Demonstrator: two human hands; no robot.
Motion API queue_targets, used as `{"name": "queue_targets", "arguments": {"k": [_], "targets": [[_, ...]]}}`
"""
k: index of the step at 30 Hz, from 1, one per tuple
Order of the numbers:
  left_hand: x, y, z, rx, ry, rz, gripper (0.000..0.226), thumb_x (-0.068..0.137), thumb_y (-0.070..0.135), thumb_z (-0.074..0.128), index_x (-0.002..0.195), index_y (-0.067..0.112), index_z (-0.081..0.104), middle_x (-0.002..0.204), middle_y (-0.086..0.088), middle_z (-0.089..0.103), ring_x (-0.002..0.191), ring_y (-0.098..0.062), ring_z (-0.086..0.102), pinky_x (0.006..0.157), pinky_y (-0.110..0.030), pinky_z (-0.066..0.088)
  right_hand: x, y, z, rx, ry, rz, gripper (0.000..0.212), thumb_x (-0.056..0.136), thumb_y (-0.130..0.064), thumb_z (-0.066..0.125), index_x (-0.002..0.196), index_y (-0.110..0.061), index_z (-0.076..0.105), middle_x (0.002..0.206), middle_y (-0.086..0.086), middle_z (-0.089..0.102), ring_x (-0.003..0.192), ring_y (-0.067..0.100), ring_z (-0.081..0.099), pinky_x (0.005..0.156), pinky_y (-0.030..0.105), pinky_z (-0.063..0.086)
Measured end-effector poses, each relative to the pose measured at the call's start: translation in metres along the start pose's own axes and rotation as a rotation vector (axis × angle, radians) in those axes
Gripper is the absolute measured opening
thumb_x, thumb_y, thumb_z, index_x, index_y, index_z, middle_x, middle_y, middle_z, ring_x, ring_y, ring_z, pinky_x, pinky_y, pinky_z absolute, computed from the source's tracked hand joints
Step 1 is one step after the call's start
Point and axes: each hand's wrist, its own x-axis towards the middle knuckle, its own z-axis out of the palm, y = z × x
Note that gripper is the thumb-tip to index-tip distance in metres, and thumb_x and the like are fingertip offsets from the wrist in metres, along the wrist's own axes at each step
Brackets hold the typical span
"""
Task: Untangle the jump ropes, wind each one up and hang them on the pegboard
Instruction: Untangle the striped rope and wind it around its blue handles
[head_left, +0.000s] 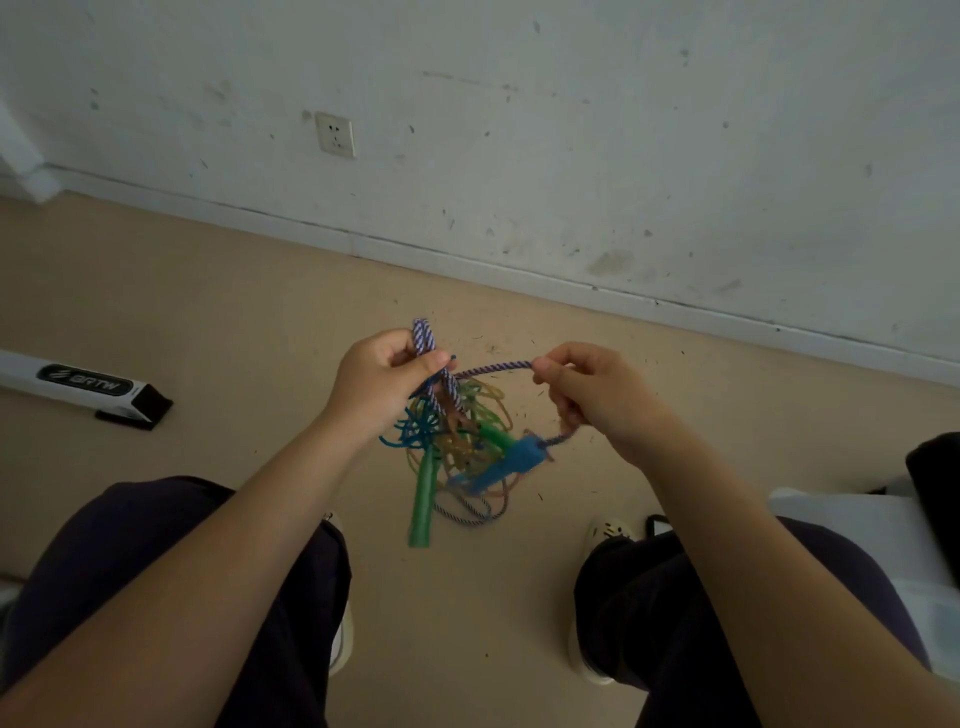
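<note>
Between your knees, above the floor (218, 312), your left hand (384, 379) grips a doubled loop of the purple-and-white braided rope (498, 368); your right hand (592, 395) pinches the same rope, which spans hand to hand, roughly level. From your right fist it drops to the blue handle (511, 462), nearer that hand. Obstruction: the rope passes into the tangle (457, 431) of green, teal and orange cords below your left hand, green handle (423, 499) hanging. No pegboard visible. Black-and-white box (88, 389) lies well left.
</note>
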Motion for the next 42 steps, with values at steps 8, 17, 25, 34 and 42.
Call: {"name": "queue_targets", "arguments": {"k": [8,17,25,34,42], "targets": [[-0.006,0.012,-0.001,-0.136,-0.079,-0.087,0.013,0.096,0.015,0.063,0.097,0.006,0.073,0.086,-0.009,0.077,0.077,-0.016,0.073,0.068,-0.027,0.058,0.0,-0.002,-0.014,-0.099,0.033,-0.039,0.016,0.093,-0.03,0.065,0.091,-0.016,0.071,0.068,0.0,0.06,0.058,0.012,0.054,0.061,0.027,0.05],[-0.01,0.013,0.003,0.213,-0.261,-0.003,0.019,0.1,0.024,0.058,0.091,0.017,0.073,0.075,-0.005,0.065,0.06,-0.008,0.059,0.062,-0.018,0.048,0.006,0.001,-0.001,-0.475,0.076,-0.098,0.009,0.093,-0.025,0.064,0.093,-0.018,0.069,0.073,-0.01,0.055,0.068,0.006,0.052,0.059,0.018,0.04],[-0.014,0.018,0.004,0.089,-0.372,-0.021,0.013,0.094,0.024,0.065,0.091,0.019,0.076,0.07,0.008,0.066,0.057,-0.006,0.056,0.06,-0.021,0.047,0.0,-0.003,0.009,-0.069,-0.157,-0.212,0.03,0.084,-0.039,0.072,0.111,-0.027,0.064,0.109,-0.007,0.069,0.104,0.007,0.065,0.095,0.028,0.051],[-0.009,0.014,0.002,0.271,-0.513,-0.043,0.009,0.089,0.021,0.073,0.091,0.012,0.075,0.074,0.002,0.074,0.066,-0.003,0.065,0.06,-0.014,0.047,0.002,-0.003,0.018,-0.11,-0.085,-0.266,0.01,0.092,-0.024,0.068,0.083,-0.021,0.066,0.056,-0.015,0.048,0.053,0.0,0.042,0.055,0.022,0.035],[-0.001,0.009,-0.01,0.462,-0.521,-0.044,0.012,0.09,0.026,0.071,0.085,0.017,0.077,0.083,0.004,0.077,0.079,-0.009,0.07,0.076,-0.025,0.05,0.002,-0.004,0.001,0.051,0.129,-0.251,0.012,0.097,-0.018,0.059,0.086,-0.018,0.061,0.068,0.003,0.052,0.065,0.018,0.053,0.065,0.031,0.048]]}}
